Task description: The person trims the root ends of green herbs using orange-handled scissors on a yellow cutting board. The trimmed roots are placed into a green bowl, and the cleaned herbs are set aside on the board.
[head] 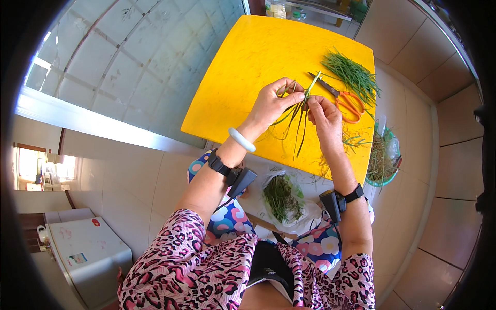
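Over the yellow table, my left hand and my right hand meet at a small bunch of leafy green stalks. Both hands pinch it between thumb and fingers. Its pale ends point away from me, and its thin dark leaves hang towards me. Just beyond my right hand lie scissors with orange handles, their dark blades parted slightly and pointing to the upper left. A pile of cut green stalks rests behind the scissors, near the table's right edge. Loose trimmings are scattered beside my right wrist.
Right of the table, a green basin on the floor holds dry trimmings and clear plastic. Below the near edge, a plastic bag of greens lies between my knees. A frosted glass panel stands to the left, cabinets to the right.
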Available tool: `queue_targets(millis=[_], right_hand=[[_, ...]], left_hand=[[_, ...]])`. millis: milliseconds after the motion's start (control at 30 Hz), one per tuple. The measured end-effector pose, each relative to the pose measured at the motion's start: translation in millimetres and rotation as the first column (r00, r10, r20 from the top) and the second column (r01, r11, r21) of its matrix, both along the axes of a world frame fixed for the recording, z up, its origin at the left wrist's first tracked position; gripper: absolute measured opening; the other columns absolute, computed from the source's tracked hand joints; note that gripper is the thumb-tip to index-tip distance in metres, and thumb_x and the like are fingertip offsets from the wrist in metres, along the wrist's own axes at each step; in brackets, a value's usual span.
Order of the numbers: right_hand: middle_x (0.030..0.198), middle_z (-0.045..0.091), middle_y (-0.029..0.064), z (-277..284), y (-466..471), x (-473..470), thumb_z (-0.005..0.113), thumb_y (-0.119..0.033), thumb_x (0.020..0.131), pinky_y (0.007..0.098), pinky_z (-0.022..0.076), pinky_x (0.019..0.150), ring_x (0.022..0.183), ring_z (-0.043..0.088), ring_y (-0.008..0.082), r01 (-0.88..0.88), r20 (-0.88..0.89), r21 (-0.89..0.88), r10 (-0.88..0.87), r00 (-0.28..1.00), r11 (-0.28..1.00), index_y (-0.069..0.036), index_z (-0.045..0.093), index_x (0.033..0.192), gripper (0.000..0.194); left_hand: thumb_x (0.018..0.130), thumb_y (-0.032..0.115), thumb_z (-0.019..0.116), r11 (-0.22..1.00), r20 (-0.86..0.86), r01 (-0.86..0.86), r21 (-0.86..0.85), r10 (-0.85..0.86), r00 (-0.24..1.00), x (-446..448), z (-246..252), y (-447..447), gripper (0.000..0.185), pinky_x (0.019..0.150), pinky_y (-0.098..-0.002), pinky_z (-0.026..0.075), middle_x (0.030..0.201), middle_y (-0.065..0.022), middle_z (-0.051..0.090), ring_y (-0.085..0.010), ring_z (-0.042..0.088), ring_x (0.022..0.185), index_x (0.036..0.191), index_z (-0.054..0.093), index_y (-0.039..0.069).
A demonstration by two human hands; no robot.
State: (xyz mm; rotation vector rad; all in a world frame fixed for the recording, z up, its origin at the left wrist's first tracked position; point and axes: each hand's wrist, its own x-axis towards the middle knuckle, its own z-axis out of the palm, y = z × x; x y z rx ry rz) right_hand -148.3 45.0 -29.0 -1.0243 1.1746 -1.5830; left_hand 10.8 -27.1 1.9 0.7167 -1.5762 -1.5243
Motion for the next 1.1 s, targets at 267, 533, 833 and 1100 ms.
queue_targets(millis=[267, 533, 833, 1100], right_hand=[[0.086, 0.07, 0.0009, 11.4, 4.4, 1.5, 0.064, -0.019, 0.103, 0.0201, 0.0429, 0.063, 0.07, 0.052, 0.0042, 0.002, 0.061, 0.037, -0.005, 0.998, 0.999, 0.0, 0.067, 0.1, 0.02], [0.078, 0.068, -0.0001, 11.8, 5.1, -8.9, 0.067, -0.014, 0.1, 0.0217, 0.0445, 0.061, 0.067, 0.055, 0.0041, 0.102, -0.324, -0.041, -0.109, 0.94, 0.994, 0.0, 0.069, 0.097, 0.014], [0.075, 0.068, 0.0017, 10.6, 4.0, -15.0, 0.066, -0.01, 0.098, 0.0228, 0.0476, 0.063, 0.067, 0.058, 0.0057, 0.26, -0.438, -0.194, -0.321, 0.84, 0.946, 0.001, 0.069, 0.099, 0.01], [0.082, 0.066, -0.0003, 7.4, -2.0, -42.2, 0.063, -0.018, 0.103, 0.02, 0.0354, 0.052, 0.059, 0.045, 0.0022, 0.361, 0.102, -0.014, -0.358, 0.928, 0.932, -0.002, 0.068, 0.101, 0.017]], left_hand=[[0.094, 0.008, 0.071, 0.997, 0.023, -0.015, -0.078, 0.017, 1.0, 0.3, 3.9, 4.8, 0.009, 0.076, -0.0231, 0.051, 0.09, 0.0001, 0.069, -0.0061, 0.061, 0.084, 0.098, 0.069, 0.0], [0.095, 0.008, 0.071, 0.99, 0.125, -0.002, -0.14, 0.02, 0.992, 1.8, -0.1, 3.7, 0.009, 0.075, -0.0207, 0.049, 0.092, 0.0029, 0.069, -0.003, 0.06, 0.085, 0.101, 0.071, 0.001], [0.094, 0.009, 0.072, 0.995, 0.083, 0.036, -0.092, -0.028, 0.996, 2.2, 4.9, 5.1, 0.009, 0.074, -0.0213, 0.048, 0.088, 0.0048, 0.066, -0.003, 0.057, 0.081, 0.097, 0.071, 0.0], [0.094, 0.016, 0.074, 0.978, -0.096, 0.132, 0.161, -0.118, 0.988, 4.3, 1.5, 1.5, 0.014, 0.064, -0.0199, 0.043, 0.082, 0.0071, 0.062, -0.002, 0.051, 0.069, 0.099, 0.072, 0.004]])
